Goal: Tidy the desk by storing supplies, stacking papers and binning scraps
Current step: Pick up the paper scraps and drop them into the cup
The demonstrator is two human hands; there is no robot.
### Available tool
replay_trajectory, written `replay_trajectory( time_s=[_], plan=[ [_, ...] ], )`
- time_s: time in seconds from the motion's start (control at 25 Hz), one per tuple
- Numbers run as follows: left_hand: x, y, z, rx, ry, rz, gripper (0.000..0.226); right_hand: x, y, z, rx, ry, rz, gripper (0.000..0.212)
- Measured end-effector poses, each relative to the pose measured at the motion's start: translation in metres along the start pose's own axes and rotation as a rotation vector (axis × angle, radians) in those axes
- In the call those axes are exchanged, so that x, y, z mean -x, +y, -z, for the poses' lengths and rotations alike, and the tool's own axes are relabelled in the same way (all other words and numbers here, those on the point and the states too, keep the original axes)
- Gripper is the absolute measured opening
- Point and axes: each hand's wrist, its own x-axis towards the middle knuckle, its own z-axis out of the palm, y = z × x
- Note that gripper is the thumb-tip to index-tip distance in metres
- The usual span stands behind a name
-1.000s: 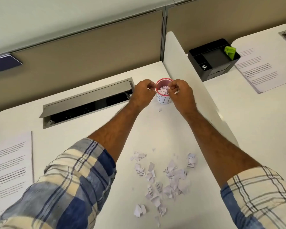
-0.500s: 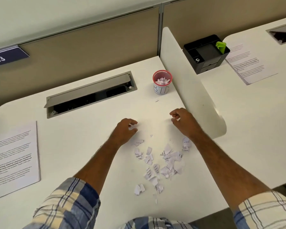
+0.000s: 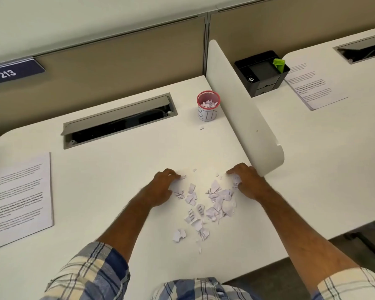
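Note:
Torn paper scraps [image 3: 212, 204] lie in a loose pile on the white desk [image 3: 117, 169]. My left hand [image 3: 162, 188] sits at the pile's left edge, its curled fingertips pinching a scrap. At the right edge, my right hand [image 3: 248, 182] curls its fingers over a few scraps. A small red mesh cup labelled as a bin [image 3: 207, 106] stands at the back by the divider, with scraps inside. One stray scrap [image 3: 201, 127] lies just in front of it.
A white divider panel [image 3: 243, 118] runs along the right of the desk. A printed sheet [image 3: 20, 198] lies at the left. An open cable tray [image 3: 119, 120] is set in the desk's back. Beyond the divider stand a black organiser [image 3: 260, 72] and more printed sheets [image 3: 312, 85].
Both hands left the bin cup at the back and came down toward me onto the two sides of the scrap pile. The bin cup stayed put.

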Motion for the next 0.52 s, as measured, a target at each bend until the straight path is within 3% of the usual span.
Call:
replay_trajectory(
  time_s=[0.16,0.32,0.44,0.52],
  plan=[
    [0.01,0.012,-0.013,-0.022,0.044,0.021,0.052,0.012,0.004,-0.004,0.079,-0.012,0.039,0.051],
    [0.016,0.02,-0.024,-0.047,0.106,0.042,0.036,0.018,0.006,-0.019,-0.083,0.097,0.081,0.026],
    [0.019,0.022,-0.027,-0.019,0.156,0.054,0.018,0.019,-0.006,-0.019,-0.113,0.111,0.019,0.008],
    [0.02,0.021,-0.029,0.04,0.171,0.095,0.01,0.018,-0.009,-0.019,-0.137,0.085,-0.022,0.007]
  ],
)
